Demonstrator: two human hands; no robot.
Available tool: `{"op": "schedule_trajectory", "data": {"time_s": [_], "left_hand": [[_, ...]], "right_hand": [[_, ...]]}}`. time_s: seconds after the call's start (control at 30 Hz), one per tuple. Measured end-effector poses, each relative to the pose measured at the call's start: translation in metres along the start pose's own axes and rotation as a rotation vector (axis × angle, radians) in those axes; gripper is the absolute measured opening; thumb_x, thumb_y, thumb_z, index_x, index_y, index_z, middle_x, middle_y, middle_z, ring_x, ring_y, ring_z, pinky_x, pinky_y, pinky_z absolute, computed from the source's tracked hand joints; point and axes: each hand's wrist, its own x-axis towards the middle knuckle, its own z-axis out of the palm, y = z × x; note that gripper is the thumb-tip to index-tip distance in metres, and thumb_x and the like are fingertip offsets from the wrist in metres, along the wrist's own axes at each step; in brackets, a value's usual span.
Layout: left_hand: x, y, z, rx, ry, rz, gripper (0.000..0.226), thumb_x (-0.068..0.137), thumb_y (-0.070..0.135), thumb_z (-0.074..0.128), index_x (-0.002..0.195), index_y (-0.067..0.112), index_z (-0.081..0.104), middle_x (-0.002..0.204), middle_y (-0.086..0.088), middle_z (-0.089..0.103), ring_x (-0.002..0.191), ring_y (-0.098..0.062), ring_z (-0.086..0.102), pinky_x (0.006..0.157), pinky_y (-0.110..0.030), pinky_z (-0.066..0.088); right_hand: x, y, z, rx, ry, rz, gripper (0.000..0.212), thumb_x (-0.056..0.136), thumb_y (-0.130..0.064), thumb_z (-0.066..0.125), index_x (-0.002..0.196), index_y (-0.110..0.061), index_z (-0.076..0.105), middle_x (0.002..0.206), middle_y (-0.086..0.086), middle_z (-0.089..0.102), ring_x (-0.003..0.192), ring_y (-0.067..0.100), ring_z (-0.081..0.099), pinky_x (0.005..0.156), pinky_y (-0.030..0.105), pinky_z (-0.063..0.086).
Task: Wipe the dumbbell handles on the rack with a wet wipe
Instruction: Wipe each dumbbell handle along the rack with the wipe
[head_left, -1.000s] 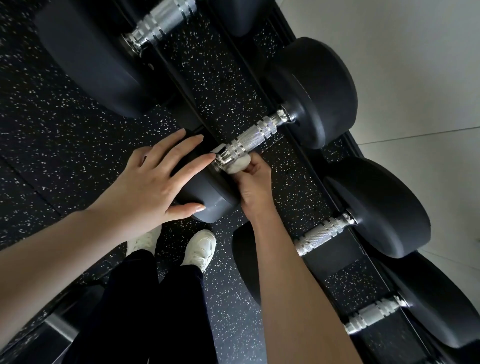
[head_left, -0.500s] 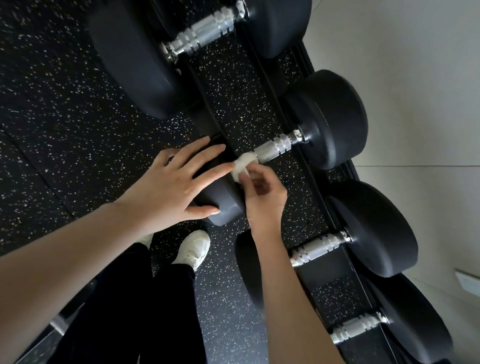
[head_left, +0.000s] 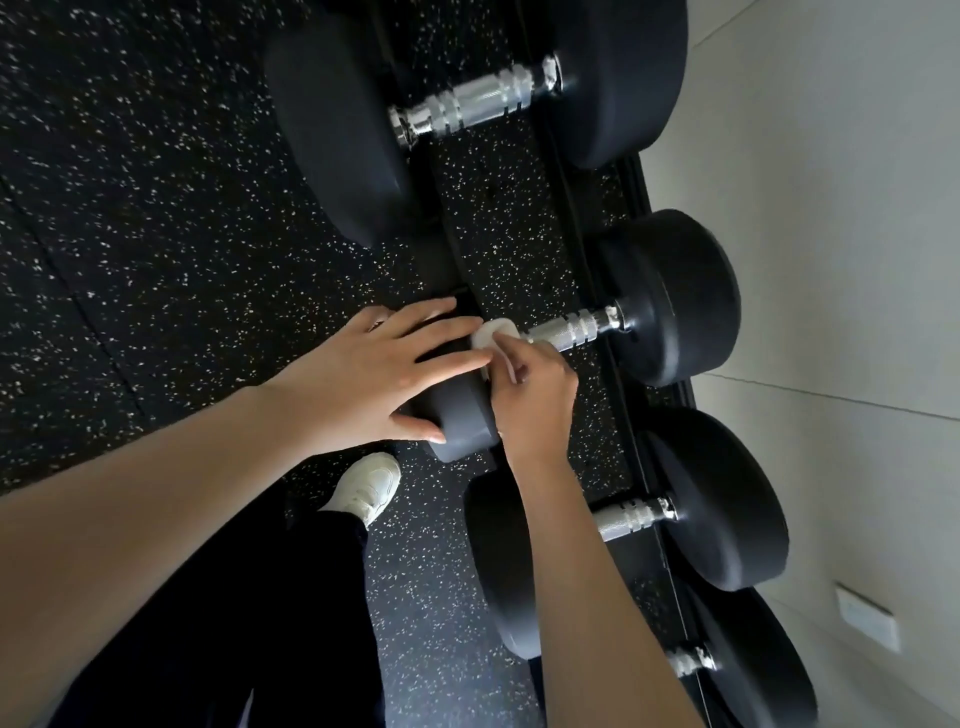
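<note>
Black dumbbells with chrome handles lie in a row on a black rack (head_left: 631, 405). My right hand (head_left: 530, 395) pinches a white wet wipe (head_left: 493, 332) around the near end of the middle dumbbell's handle (head_left: 571, 328). The far part of that handle shows bare and shiny. My left hand (head_left: 379, 379) lies flat, fingers spread, on the near black head (head_left: 462, 421) of the same dumbbell, touching it without gripping.
A larger dumbbell with its handle (head_left: 478, 101) lies further up the rack. Below are two more handles (head_left: 631, 517), (head_left: 688, 661). A pale wall (head_left: 841, 260) runs along the right with a white outlet plate (head_left: 867, 616). My white shoe (head_left: 369, 486) stands on speckled floor.
My view has shifted so the rack sits lower right. The right hand has turned over the handle's near end, the wipe now on top. The left hand stays on the head.
</note>
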Motion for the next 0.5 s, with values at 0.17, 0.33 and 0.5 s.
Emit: {"op": "schedule_trajectory", "data": {"time_s": [0.17,0.33,0.5], "left_hand": [[0.0,-0.006,0.001,-0.096,0.023,-0.018,0.087,0.069,0.059,0.061,0.144,0.025,0.032,0.152,0.0,0.03,0.14,-0.023,0.027,0.095,-0.047,0.041],[-0.002,-0.008,0.005,-0.119,0.041,-0.046,0.088,0.069,0.061,0.057,0.145,0.025,0.033,0.153,-0.001,0.03,0.138,-0.025,0.028,0.097,-0.046,0.038],[-0.001,-0.01,0.004,-0.122,0.044,-0.047,0.086,0.069,0.062,0.057,0.144,0.025,0.037,0.152,0.0,0.032,0.138,-0.025,0.03,0.096,-0.044,0.037]], "right_hand": [[0.023,-0.02,-0.01,-0.158,-0.253,0.185,0.026,0.089,-0.025,0.058,0.114,-0.022,0.066,0.103,0.008,0.069,0.094,0.026,0.064,0.079,0.032,0.051],[0.019,-0.022,-0.012,-0.158,-0.27,0.215,0.026,0.092,-0.029,0.054,0.115,-0.025,0.063,0.102,0.011,0.068,0.094,0.029,0.064,0.075,0.032,0.049],[0.018,-0.021,-0.01,-0.192,-0.268,0.213,0.026,0.092,-0.026,0.053,0.117,-0.023,0.061,0.101,0.012,0.068,0.094,0.031,0.062,0.072,0.028,0.043]]}}
